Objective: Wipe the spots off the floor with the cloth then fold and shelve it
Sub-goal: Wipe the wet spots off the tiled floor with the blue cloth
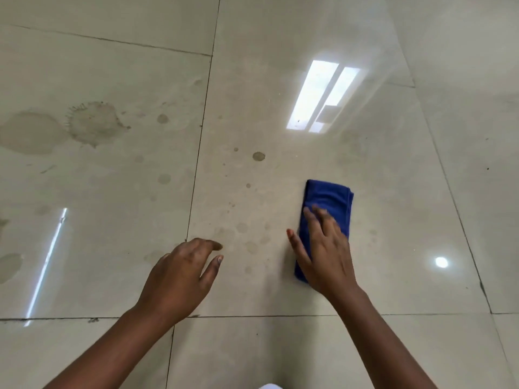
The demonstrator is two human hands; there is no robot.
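Your right hand (323, 254) lies flat and spread on the folded blue cloth (327, 211), palm down, fingers extended, thumb off its left edge; it presses rather than grips. The cloth rests on the glossy beige tiled floor (393, 178), right of centre. Your left hand (179, 273) is loosely open with curled fingers, holding nothing, near the floor. Brownish spots (258, 156) dot the tile between and beyond your hands, with larger stains (92, 122) far left.
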